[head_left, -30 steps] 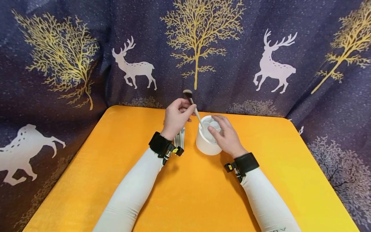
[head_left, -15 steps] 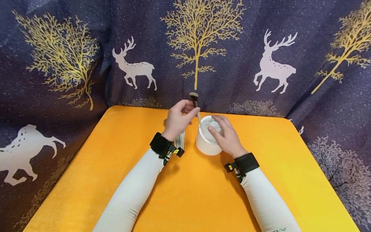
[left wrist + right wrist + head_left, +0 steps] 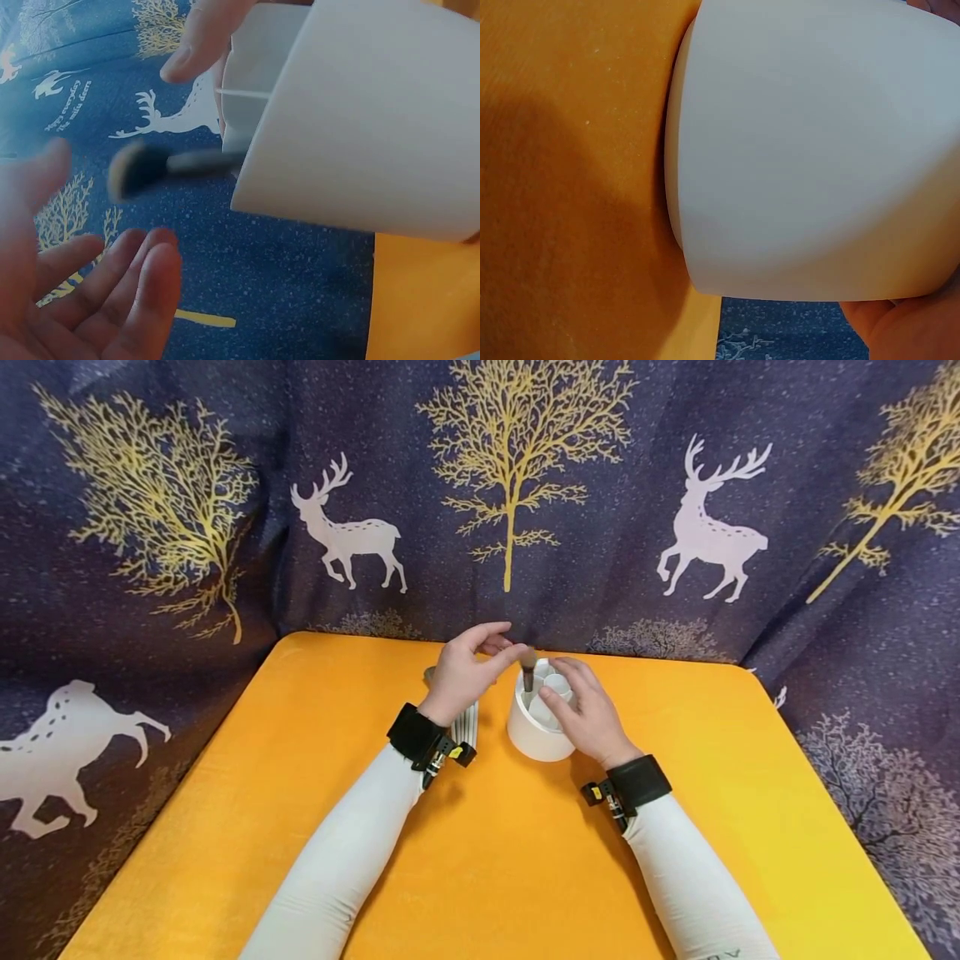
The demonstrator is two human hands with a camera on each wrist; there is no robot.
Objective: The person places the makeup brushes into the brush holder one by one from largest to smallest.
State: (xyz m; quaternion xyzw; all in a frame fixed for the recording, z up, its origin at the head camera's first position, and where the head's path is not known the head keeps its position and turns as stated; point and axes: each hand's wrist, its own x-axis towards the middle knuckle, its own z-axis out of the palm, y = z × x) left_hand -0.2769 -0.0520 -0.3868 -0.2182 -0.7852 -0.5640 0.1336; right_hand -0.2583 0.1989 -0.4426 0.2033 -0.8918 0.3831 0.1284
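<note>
A makeup brush with a dark ferrule and pale-tipped bristles stands in a white divided brush holder, bristle end up. In the left wrist view the brush head is blurred and clear of the fingers. My left hand hovers just left of the holder's rim, fingers and thumb spread apart, holding nothing. With thumb and fingers across the top, my right hand grips the holder at its right side. The right wrist view is filled mostly by the holder's smooth wall.
Several more slim brushes lie side by side on the orange table, partly hidden under my left hand and wrist. A dark blue curtain printed with deer and trees hangs behind the table's far edge.
The makeup brush, pinched in my left hand earlier, has tilted upright and dropped down into the holder. My left fingers have let go of it. The right hand and holder have stayed put.
</note>
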